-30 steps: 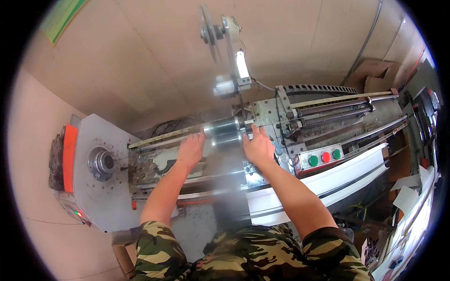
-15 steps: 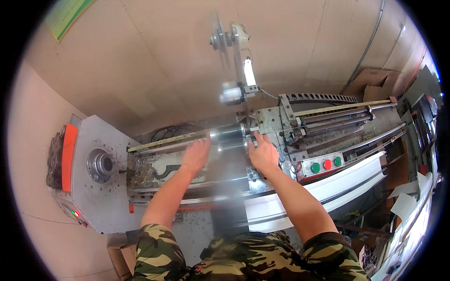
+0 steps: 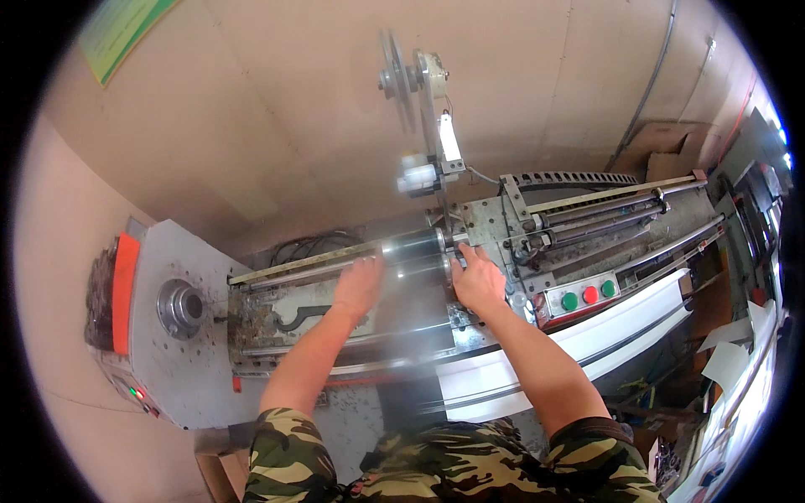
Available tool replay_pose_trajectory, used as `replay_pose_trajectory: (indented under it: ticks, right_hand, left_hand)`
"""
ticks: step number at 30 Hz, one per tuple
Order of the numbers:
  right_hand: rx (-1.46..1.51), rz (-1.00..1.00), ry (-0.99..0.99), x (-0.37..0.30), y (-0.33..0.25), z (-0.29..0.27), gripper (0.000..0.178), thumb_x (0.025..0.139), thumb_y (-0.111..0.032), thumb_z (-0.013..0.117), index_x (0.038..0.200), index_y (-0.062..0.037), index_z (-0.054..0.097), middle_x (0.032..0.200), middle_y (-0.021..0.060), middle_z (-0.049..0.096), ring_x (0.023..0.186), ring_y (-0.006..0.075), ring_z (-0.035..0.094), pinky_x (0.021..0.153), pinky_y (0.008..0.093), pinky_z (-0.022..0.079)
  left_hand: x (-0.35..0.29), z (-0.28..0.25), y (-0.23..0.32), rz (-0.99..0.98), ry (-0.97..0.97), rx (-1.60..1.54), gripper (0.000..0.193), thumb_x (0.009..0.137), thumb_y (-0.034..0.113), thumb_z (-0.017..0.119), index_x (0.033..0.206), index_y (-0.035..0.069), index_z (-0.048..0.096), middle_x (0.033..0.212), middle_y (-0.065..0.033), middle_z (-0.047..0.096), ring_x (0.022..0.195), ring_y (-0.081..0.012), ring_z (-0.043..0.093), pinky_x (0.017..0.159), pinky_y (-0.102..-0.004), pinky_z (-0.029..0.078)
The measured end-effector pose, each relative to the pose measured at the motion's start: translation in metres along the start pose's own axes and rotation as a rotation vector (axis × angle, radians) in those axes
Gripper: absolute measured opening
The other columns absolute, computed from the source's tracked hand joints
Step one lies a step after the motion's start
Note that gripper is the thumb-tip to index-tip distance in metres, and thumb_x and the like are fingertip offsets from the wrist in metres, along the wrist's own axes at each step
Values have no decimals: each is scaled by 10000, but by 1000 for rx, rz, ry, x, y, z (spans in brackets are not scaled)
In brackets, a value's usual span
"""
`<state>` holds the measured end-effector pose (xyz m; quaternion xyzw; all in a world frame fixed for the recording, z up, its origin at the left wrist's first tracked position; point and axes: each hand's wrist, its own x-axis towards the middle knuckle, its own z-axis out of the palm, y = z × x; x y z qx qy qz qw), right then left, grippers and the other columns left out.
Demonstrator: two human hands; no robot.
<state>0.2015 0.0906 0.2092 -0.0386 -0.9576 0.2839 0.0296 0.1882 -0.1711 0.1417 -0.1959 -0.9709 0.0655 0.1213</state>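
A shiny metal cylinder (image 3: 411, 245) lies across the bed of a long machine, with a second cylinder (image 3: 419, 268) just in front of it. My left hand (image 3: 359, 287) is at their left end, its fingers bent in and partly lost in a hazy blur. What it grips there is hidden. At the right end, my right hand (image 3: 480, 282) has its thumb and forefinger bent about a small metal part beside the metal carriage plate (image 3: 486, 214). That part is too small to name.
A black hooked tool (image 3: 300, 317) lies on the bed to the left. Beyond it stands a grey housing (image 3: 205, 360) with a round metal chuck (image 3: 182, 308). At right is a button panel (image 3: 587, 295) above white sheeting (image 3: 570, 344). Reels on a post (image 3: 402, 77) rise behind.
Both hands stay at the two ends of the cylinders. My right hand's fingers have shifted slightly. The whole view has moved a little.
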Motion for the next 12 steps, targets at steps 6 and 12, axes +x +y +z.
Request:
replay_pose_trajectory:
  ticks: [6,12]
  right_hand:
    - [15,38,-60,1,0,-6,450,969,-373,565,1363,-155,582,1367,186,575,1131,424,623,950,526,499]
    - [32,18,-62,3,5,-3,483,974,-397,554,1395,-159,557,1428,228,523,1164,435,609,978,515,495]
  left_hand:
    - [2,-2,4,5,12,4,630,866,103,555,1458,-55,410,940,-101,607,910,-264,604,763,-387,559]
    - [5,4,4,7,22,-11,638,865,106,570,1458,-58,404,936,-97,606,904,-262,604,714,-389,563]
